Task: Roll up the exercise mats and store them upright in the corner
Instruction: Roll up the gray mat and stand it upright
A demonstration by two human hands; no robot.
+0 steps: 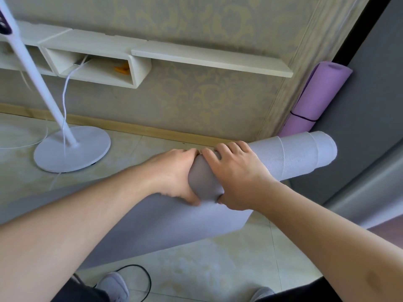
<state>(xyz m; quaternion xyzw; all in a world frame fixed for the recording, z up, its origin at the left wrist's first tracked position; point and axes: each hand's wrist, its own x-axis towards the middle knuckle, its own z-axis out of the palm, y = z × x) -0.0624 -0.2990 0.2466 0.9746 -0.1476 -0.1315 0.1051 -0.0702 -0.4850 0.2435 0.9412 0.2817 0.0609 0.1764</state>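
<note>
A room corner with patterned wallpaper (pixel 196 94), a pale tiled floor (pixel 196 269) and a white wall shelf (pixel 209 59); to the left stands a white lamp stand (pixel 72 149) with a trailing cord. We see a purple mat (pixel 314 99), already rolled and banded, standing upright in the corner against a grey panel (pixel 357 110). The task's second item, a grey mat (pixel 283 158), lies on the floor just below it, partly rolled. Its roll runs with the long axis from lower left to upper right, the open end pointing toward the corner and lying near the foot of the purple mat, while an unrolled tail spreads toward us across the tiles. We note that the left hand (pixel 174 173) and the right hand (pixel 237 177) sit side by side at mid-length, each with fingers over the top and thumb tucked beneath, grasping the roll. We judge the rolling to be unfinished. The layers at the far end look stepped and not flush, so continued rolling with both hands bunched at the middle could let the ends wander into a cone. A loosened grip could let the foam spring open. A black cord (pixel 139 277) loops on the floor near the shoes (pixel 113 286) and could catch a foot.
</note>
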